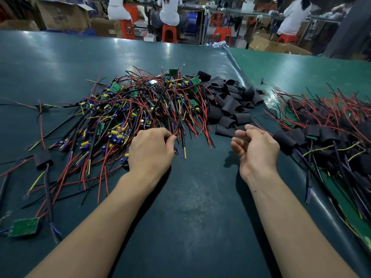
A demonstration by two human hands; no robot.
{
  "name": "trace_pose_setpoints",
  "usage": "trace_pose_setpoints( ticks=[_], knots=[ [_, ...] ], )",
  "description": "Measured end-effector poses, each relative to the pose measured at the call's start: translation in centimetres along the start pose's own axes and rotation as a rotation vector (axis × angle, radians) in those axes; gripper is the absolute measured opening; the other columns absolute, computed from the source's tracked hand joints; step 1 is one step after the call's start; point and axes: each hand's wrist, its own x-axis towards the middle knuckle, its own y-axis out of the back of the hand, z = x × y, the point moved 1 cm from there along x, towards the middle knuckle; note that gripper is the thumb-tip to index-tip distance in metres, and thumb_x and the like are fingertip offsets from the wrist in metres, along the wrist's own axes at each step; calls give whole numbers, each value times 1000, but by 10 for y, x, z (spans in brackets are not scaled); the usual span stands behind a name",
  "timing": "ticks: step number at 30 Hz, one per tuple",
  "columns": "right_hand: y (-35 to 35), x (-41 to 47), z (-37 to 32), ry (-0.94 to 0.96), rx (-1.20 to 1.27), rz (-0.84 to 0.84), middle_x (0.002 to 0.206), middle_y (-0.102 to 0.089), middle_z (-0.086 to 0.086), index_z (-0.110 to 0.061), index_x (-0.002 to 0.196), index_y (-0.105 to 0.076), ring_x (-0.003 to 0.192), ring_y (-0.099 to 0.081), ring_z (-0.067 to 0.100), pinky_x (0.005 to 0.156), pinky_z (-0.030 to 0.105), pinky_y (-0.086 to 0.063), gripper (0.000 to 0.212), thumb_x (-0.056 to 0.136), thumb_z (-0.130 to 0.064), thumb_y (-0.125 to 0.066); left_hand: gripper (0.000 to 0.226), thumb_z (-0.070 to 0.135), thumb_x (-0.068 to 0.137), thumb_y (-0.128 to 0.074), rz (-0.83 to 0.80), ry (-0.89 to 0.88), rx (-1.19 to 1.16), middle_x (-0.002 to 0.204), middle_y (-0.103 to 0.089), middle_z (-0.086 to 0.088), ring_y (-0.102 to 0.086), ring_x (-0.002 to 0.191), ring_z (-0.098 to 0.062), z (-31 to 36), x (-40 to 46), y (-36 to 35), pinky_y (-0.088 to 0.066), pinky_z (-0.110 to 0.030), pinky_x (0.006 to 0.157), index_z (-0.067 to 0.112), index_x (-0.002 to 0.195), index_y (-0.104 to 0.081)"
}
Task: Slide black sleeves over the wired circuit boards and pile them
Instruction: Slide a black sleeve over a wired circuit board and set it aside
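Head view showed the left hand (pixel 150 151) pinching wires (pixel 174 125) at the near edge of the tangled pile of wired circuit boards (pixel 128 105) on the desk (pixel 190 207). The right hand (pixel 255 149) hovered with fingers (pixel 241 134) loosely curled, empty, near loose black sleeves (pixel 230 103). Sleeved boards (pixel 325 133) lay piled at right.

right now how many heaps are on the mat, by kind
heap of bare wired boards: 1
heap of empty black sleeves: 1
heap of sleeved boards: 1
total: 3
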Motion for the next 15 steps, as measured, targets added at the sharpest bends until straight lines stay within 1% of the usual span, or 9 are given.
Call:
trace_pose_setpoints(
  ticks=[2,4,5,8,10,11,13,14,15],
  knots=[
    [-1,-1,1,22,-60,-42,67,-62,7,-8,93,-60,39,-55,12,41,20,-47,17,95,1,-46,22,30,90,-69,-51,43,-43,72,-66,13,-66,83,-22,-3,1,-1,-52,-38,84,16,106,-73],
    [-3,-4,4,48,-141,-109,68,-64,7,-10,91,-62,41,-56,13,41,22,-48,18,95,0,-47,21,28,89,-70,-52,22,-96,74,-67,13,-65,82,-22,-2,2,-2,-53,-39,85,14,105,-74],
    [-4,-5,5,66,-187,-147,70,-64,7,-10,92,-62,42,-56,13,42,23,-48,18,95,0,-47,19,27,90,-70,3,-19,-129,80,-71,8,-65,81,-21,0,2,-1,-53,-40,84,13,103,-75],
    [-6,-9,9,175,-320,-245,75,-64,7,-14,108,-56,41,-55,14,40,25,-48,19,95,-1,-48,20,15,94,-66,326,-203,-270,93,-73,-5,-66,82,-20,10,0,8,-54,-36,79,8,111,-72],
    [-7,-12,12,297,-395,-327,80,-64,3,-25,123,-49,45,-56,15,41,26,-48,38,94,-2,-53,21,11,96,-61,449,-323,-387,91,-67,-3,-63,77,-19,16,-3,11,-51,-29,72,7,117,-66],
    [-8,-14,14,363,-441,-388,82,-64,2,-34,132,-43,50,-58,16,44,27,-50,51,93,-4,-57,20,10,97,-58,451,-415,-427,91,-64,0,-61,75,-18,19,-7,11,-50,-27,70,7,116,-64],
    [-10,-16,18,484,-579,-512,92,-63,3,-44,143,-31,62,-60,22,56,33,-55,72,91,-9,-65,19,3,96,-54,370,-624,-493,90,-61,1,-59,71,-16,29,-19,10,-48,-24,69,8,113,-62],
    [-11,-18,20,534,-646,-546,96,-62,5,-44,145,-30,69,-59,25,66,38,-57,72,92,-10,-65,21,-1,93,-54,307,-708,-526,87,-61,0,-56,68,-15,34,-25,8,-46,-23,68,7,111,-61],
    [-11,-17,20,571,-684,-558,97,-62,5,-39,144,-37,76,-59,24,76,43,-56,63,94,-12,-63,22,-2,92,-55,251,-768,-554,83,-60,0,-53,66,-14,38,-30,6,-44,-21,68,7,111,-60]
  ],
)
